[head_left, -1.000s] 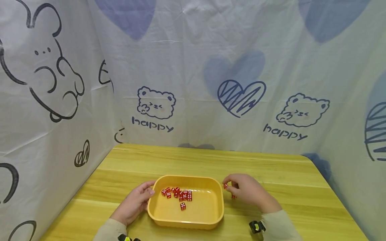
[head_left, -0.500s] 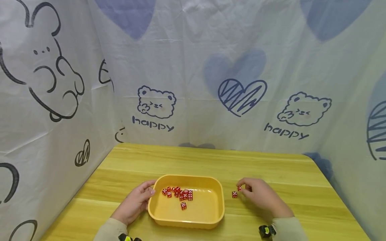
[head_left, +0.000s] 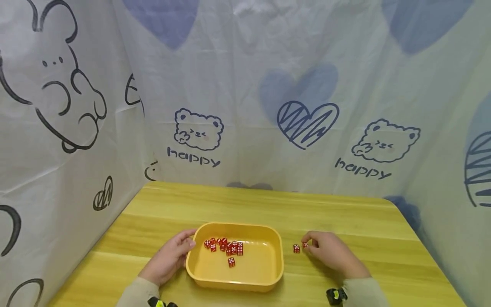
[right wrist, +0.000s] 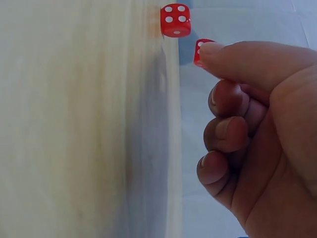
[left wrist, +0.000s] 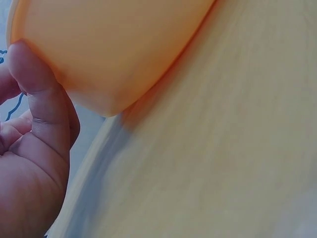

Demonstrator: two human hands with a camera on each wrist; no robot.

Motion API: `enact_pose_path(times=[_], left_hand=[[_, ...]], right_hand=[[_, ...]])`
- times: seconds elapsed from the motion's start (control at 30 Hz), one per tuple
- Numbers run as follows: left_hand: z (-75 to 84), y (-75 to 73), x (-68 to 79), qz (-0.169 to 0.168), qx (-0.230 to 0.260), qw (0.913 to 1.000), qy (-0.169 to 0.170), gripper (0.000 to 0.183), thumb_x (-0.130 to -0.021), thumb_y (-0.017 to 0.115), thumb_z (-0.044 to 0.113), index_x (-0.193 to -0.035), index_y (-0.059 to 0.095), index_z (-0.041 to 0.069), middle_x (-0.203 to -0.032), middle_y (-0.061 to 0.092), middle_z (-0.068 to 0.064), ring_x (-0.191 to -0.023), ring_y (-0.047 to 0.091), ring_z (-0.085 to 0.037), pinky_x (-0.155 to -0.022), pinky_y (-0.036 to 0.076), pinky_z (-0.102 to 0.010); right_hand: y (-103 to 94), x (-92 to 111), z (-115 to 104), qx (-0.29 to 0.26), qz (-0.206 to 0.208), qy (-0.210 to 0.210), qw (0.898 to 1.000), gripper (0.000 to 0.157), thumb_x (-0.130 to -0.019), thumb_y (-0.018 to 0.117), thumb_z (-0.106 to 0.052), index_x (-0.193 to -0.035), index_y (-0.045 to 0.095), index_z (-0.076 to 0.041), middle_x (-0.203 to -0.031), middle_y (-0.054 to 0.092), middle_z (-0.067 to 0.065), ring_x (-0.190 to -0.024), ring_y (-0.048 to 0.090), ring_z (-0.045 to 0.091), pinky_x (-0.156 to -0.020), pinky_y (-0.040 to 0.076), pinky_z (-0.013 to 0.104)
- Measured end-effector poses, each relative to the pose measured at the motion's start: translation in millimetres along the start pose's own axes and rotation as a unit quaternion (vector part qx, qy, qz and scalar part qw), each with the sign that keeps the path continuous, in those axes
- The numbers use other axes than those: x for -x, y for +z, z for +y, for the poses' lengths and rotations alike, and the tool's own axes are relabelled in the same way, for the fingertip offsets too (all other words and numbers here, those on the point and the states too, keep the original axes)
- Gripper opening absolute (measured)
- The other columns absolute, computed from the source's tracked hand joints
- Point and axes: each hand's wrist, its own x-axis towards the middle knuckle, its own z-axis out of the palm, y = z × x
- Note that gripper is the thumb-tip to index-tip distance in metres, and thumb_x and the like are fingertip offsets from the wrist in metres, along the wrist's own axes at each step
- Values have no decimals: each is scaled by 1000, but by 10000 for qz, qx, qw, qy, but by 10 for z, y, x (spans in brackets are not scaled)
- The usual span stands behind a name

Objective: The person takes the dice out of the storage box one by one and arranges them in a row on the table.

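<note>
My left hand (head_left: 168, 256) holds the left rim of a yellow plastic tray (head_left: 245, 286), thumb over the edge; the left wrist view shows the thumb (left wrist: 37, 84) against the tray wall (left wrist: 124, 49). Inside the tray, several red dice with white pips (head_left: 234, 248) bunch toward the back left, and one die (head_left: 232, 262) lies nearer the front. To the tray's right, my right hand (head_left: 331, 251) pinches a red die (head_left: 305, 245) between thumb and finger, its other fingers curled. Just left of that, another red die (head_left: 296, 248) sits on the table, four pips showing in the right wrist view.
The yellow wood-grain table (head_left: 230, 202) carries the tray and dice. White printed cloth (head_left: 245, 162) hangs behind and along both sides of it. Each wrist wears a black strap, the right wrist strap (head_left: 336, 296) showing near the front.
My right hand has drawn away from the tray's right edge, moving right with the die, then slightly down beside the other die. The left hand keeps its grip on the tray.
</note>
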Motion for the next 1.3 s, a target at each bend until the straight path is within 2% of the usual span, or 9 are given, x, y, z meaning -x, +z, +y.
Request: enact_pose_path(times=[0.17,0.37,0.6,0.9,1.3], left_hand=[[-21,-5,36,77,66,9999,-36,61,-107,53,18,-156,26,-4,-110,54,-16,-87,61,-20,-71,59,-32],[16,18,46,95,138,9998,-60,61,-107,52,18,-156,24,-4,-112,53,-17,-91,61,-22,-75,60,-35],[34,16,33,62,91,9999,-43,57,-108,50,16,-156,25,-4,-109,55,-17,-83,60,-18,-67,57,-28],[34,10,2,14,116,9999,-46,57,-108,49,15,-156,25,-4,-112,54,-18,-87,61,-20,-72,59,-32],[9,-10,-14,21,136,9999,-33,57,-108,50,16,-156,27,-3,-112,52,-17,-91,62,-21,-76,60,-36]], right_hand=[[70,-5,-24,42,-5,48,10000,12,-92,74,-17,-102,72,-23,-72,56,-10,-65,52,11,-61,47,31],[81,-29,-71,95,-29,52,9999,13,-91,74,-14,-99,71,-24,-74,57,-10,-67,53,11,-65,48,34],[120,-41,-62,143,-141,75,9998,14,-90,75,-14,-98,71,-25,-77,59,-10,-71,54,11,-68,50,37],[124,-45,-99,201,-152,247,9994,11,-90,76,-17,-99,72,-23,-83,64,-10,-77,58,11,-75,52,42],[107,-44,-116,169,-162,231,9995,13,-90,76,-17,-101,72,-23,-80,61,-10,-74,56,11,-71,51,39]])
